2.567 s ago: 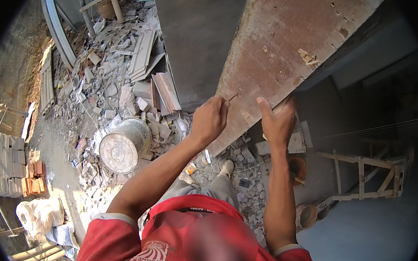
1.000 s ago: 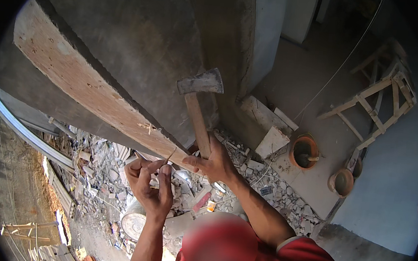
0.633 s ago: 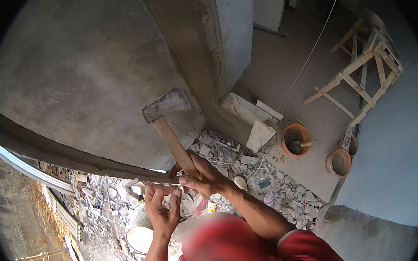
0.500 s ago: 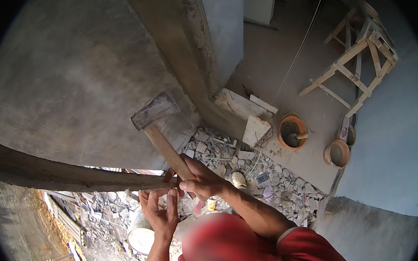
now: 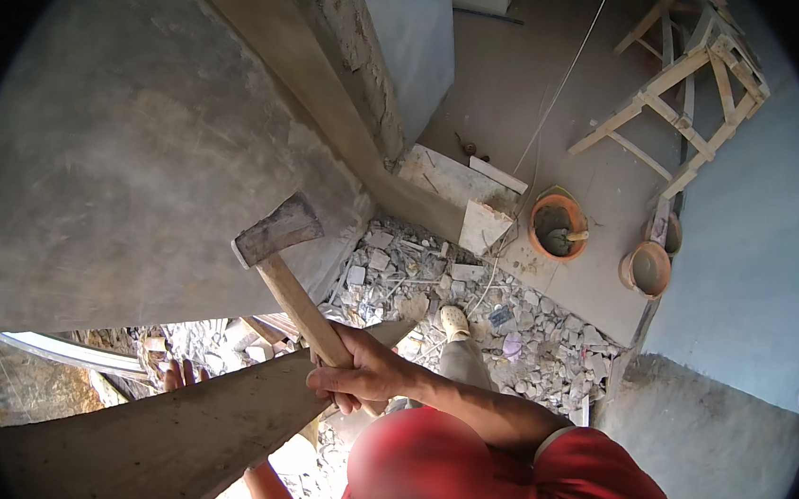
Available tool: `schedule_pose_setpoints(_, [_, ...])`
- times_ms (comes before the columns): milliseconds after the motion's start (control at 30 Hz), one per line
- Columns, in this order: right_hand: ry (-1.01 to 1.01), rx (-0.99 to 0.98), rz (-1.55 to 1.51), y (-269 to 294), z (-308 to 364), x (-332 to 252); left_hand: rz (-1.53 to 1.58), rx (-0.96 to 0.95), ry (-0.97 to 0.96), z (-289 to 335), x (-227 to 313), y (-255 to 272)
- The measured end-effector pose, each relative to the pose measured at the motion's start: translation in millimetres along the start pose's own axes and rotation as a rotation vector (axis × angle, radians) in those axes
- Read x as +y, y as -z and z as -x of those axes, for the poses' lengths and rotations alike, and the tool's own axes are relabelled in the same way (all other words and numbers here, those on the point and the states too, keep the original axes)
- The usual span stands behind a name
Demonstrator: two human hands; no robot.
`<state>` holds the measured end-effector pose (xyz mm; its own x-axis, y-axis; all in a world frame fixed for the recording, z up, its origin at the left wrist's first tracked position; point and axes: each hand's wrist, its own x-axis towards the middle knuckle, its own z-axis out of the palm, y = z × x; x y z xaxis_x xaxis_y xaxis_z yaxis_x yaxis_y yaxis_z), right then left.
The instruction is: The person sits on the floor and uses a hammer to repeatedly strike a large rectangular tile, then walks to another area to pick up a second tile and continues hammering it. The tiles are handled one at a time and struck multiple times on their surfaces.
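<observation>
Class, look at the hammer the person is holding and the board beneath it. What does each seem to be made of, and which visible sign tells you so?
Hammer: the head looks like dull grey metal, worn and matt; the handle looks like bare pale wood, with lengthwise grain. Board: probably rough sawn wood, grey-brown with streaky grain and dust on it.

Broken rubble (image 5: 471, 299) is strewn across the floor at the centre. Two orange buckets (image 5: 558, 227) are set side by side at two o'clock, and a wooden trestle (image 5: 683, 103) is seen beyond them at one o'clock.
</observation>
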<state>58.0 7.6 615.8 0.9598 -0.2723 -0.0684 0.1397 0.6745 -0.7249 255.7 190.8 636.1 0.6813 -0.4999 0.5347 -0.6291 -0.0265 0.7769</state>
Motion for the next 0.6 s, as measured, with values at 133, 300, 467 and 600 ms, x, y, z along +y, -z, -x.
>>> schedule_pose_setpoints(133, [-0.138, -0.078, -0.199, 14, -8, 7, 0.999, -0.769, 0.111, -57, -26, 13])
schedule_pose_setpoints(300, [0.064, 0.407, 0.090, 98, -35, 14, 0.920, -0.721, 0.186, -46, -34, 25])
schedule_pose_setpoints(467, [0.107, 1.123, 0.401, 255, -91, 20, 0.833, -0.563, 0.245, -37, -36, 49])
schedule_pose_setpoints(600, [0.109, 1.356, 0.621, 369, -142, 30, 0.803, -0.667, 0.247, -50, -40, 63])
